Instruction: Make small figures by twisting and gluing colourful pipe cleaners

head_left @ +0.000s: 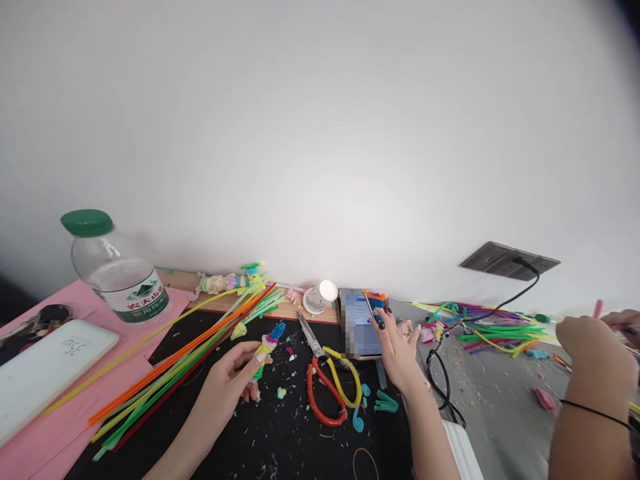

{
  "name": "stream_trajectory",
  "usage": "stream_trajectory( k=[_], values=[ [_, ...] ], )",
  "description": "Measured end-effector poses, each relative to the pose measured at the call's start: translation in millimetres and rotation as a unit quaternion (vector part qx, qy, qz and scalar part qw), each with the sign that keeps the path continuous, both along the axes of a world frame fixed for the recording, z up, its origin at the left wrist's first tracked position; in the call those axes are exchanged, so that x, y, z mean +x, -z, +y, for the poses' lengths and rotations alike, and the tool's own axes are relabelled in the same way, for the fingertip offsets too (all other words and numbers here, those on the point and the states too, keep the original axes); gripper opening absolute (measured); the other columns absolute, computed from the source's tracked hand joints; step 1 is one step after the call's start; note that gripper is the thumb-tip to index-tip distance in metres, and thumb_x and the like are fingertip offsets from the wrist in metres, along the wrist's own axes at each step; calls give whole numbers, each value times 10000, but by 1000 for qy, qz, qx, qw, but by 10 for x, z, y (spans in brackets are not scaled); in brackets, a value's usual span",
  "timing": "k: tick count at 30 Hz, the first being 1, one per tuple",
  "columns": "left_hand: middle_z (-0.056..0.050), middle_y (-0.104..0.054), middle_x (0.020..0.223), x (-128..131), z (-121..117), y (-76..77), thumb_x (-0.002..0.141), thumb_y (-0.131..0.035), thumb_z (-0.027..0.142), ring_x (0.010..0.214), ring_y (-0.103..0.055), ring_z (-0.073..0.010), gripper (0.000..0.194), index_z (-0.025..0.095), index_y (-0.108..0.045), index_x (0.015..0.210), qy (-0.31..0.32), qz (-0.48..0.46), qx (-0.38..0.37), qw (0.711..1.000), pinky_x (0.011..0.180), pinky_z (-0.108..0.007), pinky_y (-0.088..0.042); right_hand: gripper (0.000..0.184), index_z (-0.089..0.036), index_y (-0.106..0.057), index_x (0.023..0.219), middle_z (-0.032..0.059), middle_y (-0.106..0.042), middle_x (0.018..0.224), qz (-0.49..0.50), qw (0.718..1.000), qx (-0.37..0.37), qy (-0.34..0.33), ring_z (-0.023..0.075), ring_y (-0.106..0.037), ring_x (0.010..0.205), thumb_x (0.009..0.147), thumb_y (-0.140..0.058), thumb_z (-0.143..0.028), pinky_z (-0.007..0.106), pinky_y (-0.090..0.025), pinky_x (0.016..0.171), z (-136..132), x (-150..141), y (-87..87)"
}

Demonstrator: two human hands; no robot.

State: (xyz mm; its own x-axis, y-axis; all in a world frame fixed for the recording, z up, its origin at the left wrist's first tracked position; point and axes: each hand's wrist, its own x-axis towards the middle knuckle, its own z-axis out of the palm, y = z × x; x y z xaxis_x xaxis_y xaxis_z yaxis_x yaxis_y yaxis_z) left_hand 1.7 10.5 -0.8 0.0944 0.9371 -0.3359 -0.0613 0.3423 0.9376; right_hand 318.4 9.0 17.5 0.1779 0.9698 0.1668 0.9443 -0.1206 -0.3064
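One clear plastic green-capped bottle [131, 287]; one pair of red-and-yellow-handled metal scissors [316, 347].
One rectangular lit-screen device [367, 337] has the right hand [399, 353] spread over its right side; one white paper cup [319, 299] is near it; one small blue-tipped fuzzy craft piece [271, 338] is clamped in the left hand [240, 370], left of the scissors.

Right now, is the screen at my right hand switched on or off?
On: the screen is lit, showing pale and blue areas beside the right hand. Part of its display is pixelated.
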Motion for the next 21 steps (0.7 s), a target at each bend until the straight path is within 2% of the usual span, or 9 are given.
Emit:
stream_trajectory(
  k=[3, 5, 7, 8, 10, 12, 15, 19, 21],
  values=[
    [-75, -691, 930, -6, 0, 2, 689, -628, 542, 441, -553, -129, 474, 185, -589, 998, 4, 2, 3, 1000, 445, -281, -420, 504, -222, -401, 1367, 87, -510, 1368, 15, 999, 31, 2, 289, -331, 1360, 956, -170, -399, 681, 82, 1066, -3, -11, -20],
    [-74, -688, 910, -16, 2, 13, 681, -637, 544, 443, -550, -134, 478, 186, -585, 994, 8, -1, 4, 1000, 449, -284, -422, 481, -215, -441, 1323, 86, -535, 1341, 36, 996, 83, -3, 296, -344, 1351, 949, -207, -407, 674, 33, 1077, -39, -64, -64],
    [-71, -684, 896, -24, 1, 19, 689, -635, 541, 447, -546, -135, 479, 185, -576, 1004, 11, -7, 3, 1000, 455, -285, -424, 426, -208, -504, 1232, 87, -600, 1256, 72, 986, 152, -19, 292, -407, 1308, 936, -271, -406, 616, -147, 1094, -94, -181, -118],
    [-65, -680, 879, -27, -2, 18, 698, -633, 537, 449, -544, -135, 479, 184, -570, 1016, 13, -10, 4, 1000, 458, -283, -423, 378, -208, -543, 1154, 89, -645, 1174, 100, 978, 181, -28, 280, -491, 1233, 932, -298, -392, 546, -292, 1056, -124, -266, -141],
    [-41, -667, 813, -27, -11, 7, 717, -624, 530, 455, -546, -134, 483, 181, -561, 1046, 19, -16, 9, 1000, 462, -275, -422, 299, -212, -571, 1052, 89, -697, 1005, 167, 967, 191, -35, 239, -643, 964, 930, -337, -354, 381, -493, 825, -179, -479, -162],
    [-19, -649, 755, -20, -23, -5, 730, -616, 528, 454, -547, -131, 483, 177, -558, 1057, 26, -15, 19, 999, 461, -267, -419, 242, -207, -579, 984, 65, -701, 872, 211, 958, 179, -67, 200, -659, 778, 925, -368, -309, 309, -499, 685, -218, -718, -141],
    [-23, -656, 790, -1, -40, -7, 744, -605, 522, 442, -540, -115, 448, 174, -562, 1023, 45, 1, 44, 998, 460, -263, -425, 166, -195, -555, 929, 22, -646, 701, 238, 951, 153, -124, 163, -613, 635, 910, -402, -259, 266, -456, 600, -250, -1037, -42],
    [-67, -671, 952, 25, -66, 15, 784, -568, 500, 458, -548, -107, 407, 172, -551, 1024, 77, 16, 83, 993, 476, -278, -458, 72, -202, -526, 909, -12, -585, 659, 246, 947, 113, -172, 130, -535, 543, 876, -465, -222, 237, -400, 529, -282, -1283, 107],
    [-84, -664, 1008, 37, -85, 25, 798, -553, 490, 472, -556, -110, 401, 172, -541, 1041, 88, 25, 102, 991, 488, -288, -475, 131, -203, -526, 986, -13, -574, 695, 240, 944, 107, -197, 125, -506, 543, 859, -503, -219, 240, -399, 536, -296, -1340, 151]
  ],
)
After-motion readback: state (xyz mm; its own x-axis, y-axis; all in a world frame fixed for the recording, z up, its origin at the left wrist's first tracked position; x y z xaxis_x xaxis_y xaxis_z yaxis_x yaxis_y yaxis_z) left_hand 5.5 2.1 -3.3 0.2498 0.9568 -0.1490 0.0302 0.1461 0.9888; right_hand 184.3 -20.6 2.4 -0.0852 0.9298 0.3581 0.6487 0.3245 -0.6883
